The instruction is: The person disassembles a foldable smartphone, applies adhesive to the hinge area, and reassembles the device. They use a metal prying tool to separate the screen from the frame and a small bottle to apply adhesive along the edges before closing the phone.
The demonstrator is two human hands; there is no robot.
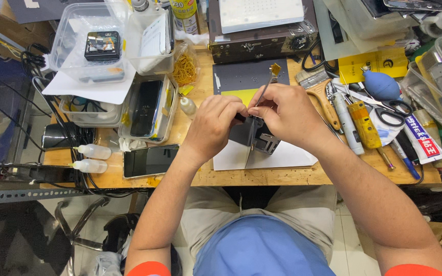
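A small dark device (258,137) is pinched above the desk (282,174) by the left hand (213,128); tweezers (264,87) are gripped by the right hand (287,112). Judged light, rigid, fragile: best held by its edges.

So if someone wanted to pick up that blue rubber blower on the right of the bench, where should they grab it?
Probably by the round bulb of the blue blower, coming straight down from above. It lies on its side among tools, nozzle pointing up-left, with scissors close below it. The bulb is the widest, softest part and its top is uncovered, so fingers could close across it without snagging the neighbours.
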